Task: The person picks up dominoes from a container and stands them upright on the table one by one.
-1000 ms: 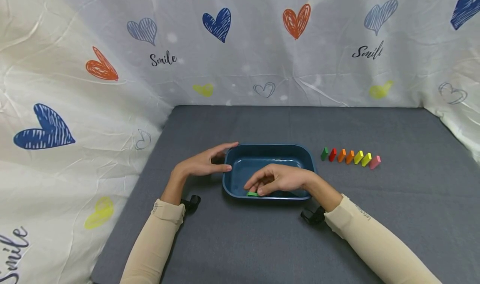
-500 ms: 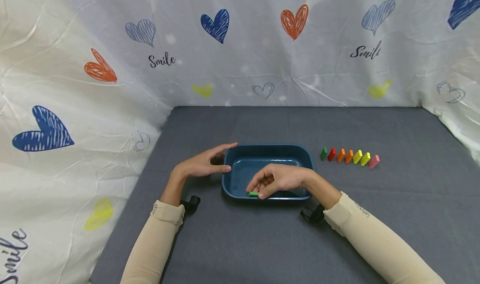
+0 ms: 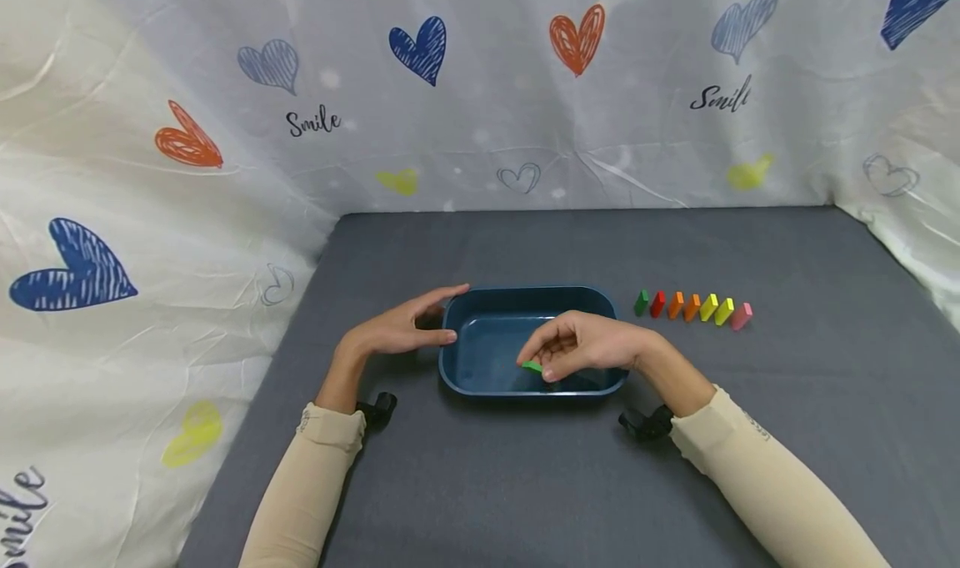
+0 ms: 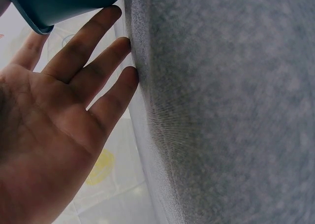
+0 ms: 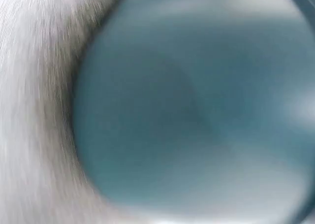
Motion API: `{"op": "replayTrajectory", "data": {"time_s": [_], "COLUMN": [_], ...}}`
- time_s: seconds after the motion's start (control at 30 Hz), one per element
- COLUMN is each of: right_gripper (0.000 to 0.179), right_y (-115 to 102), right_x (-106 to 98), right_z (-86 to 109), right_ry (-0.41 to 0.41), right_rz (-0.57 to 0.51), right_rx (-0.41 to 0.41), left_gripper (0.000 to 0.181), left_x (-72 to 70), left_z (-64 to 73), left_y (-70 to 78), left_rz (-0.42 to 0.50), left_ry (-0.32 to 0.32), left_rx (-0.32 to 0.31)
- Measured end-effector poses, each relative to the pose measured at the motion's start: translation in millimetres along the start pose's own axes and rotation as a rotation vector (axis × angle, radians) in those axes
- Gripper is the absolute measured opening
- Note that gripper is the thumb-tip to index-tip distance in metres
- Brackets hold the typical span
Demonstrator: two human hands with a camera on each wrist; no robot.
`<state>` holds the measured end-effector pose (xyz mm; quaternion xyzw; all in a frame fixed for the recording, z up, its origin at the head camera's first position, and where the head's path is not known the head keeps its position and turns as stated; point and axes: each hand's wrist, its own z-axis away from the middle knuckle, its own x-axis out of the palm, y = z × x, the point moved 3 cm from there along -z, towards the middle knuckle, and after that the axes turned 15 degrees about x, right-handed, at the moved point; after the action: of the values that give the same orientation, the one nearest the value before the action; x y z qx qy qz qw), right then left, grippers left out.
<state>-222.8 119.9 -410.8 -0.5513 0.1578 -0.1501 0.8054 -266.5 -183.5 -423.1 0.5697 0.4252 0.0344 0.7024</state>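
In the head view my right hand pinches a small green domino between thumb and fingers, above the front part of a dark blue rectangular tray. My left hand rests against the tray's left end, thumb at the rim and a fingertip at the far left corner. From the left wrist, the fingers of the left hand look straight and spread, near the tray's outer wall. The right wrist view is blurred: it shows the blue tray wall, with neither hand nor domino visible.
To the right of the tray, several dominoes stand upright in a row: green, red, orange, yellow and pink. Grey cloth covers the table. A white curtain with printed hearts hangs behind and to the left.
My right hand has lifted the green domino from near the tray's front wall and moved it up and to the right. The left hand keeps its place; the head view has shifted slightly.
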Motion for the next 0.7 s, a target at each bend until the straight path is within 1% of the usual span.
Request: {"op": "replayTrajectory", "data": {"time_s": [0.2, 0.3, 0.4, 0.57, 0.7], "right_gripper": [0.035, 0.034, 0.033, 0.035, 0.035], "right_y": [0, 0, 2, 11, 25], "right_x": [-21, -32, -43, -57, -65], "right_z": [41.2, 65.7, 89.0, 129.2, 166.1], "right_ry": [0.166, 0.277, 0.373, 0.499, 0.667], "right_rz": [-0.044, -0.062, -0.078, -0.142, -0.223], "right_rx": [-0.065, -0.084, -0.121, -0.226, -0.271], "left_gripper": [0.078, 0.077, 0.077, 0.077, 0.077], "left_x": [0.6, 0.9, 1.3, 2.1, 2.2], "left_z": [0.5, 0.3, 2.8, 5.6, 2.0], "left_y": [0.0, 2.2, 2.3, 0.8, -0.4], "left_rz": [-0.018, -0.02, -0.022, -0.018, -0.01], "left_ry": [0.001, 0.0, 0.002, 0.006, 0.005], "left_rx": [0.0, 0.015, 0.009, -0.009, -0.015]}}
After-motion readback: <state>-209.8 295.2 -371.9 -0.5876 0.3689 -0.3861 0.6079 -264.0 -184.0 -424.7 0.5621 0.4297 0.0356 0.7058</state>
